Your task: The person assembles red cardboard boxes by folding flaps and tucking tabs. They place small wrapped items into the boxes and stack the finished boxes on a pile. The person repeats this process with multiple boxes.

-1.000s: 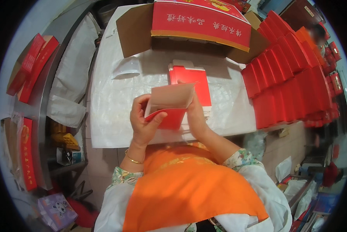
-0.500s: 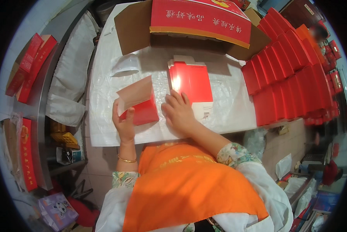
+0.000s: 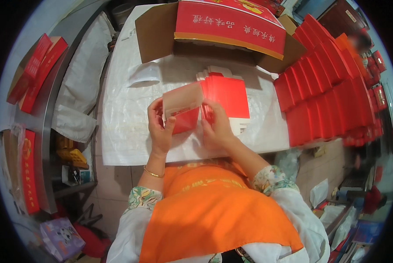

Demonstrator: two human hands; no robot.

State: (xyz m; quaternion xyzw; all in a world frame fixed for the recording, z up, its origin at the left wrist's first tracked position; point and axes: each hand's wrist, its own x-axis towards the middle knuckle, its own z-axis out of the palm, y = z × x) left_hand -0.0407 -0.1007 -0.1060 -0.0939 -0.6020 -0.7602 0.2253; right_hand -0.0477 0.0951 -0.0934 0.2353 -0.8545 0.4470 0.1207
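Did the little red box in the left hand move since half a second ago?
Yes. The little red box went right, toward the flat red stack on the table; before it was apart, now it overlaps the stack's left edge.

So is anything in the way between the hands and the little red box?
No. The left hand and right hand already grip the small red box directly, above the white table; nothing visible sits between them.

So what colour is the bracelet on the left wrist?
Gold: a thin bracelet below the left hand, clearest in the head view.
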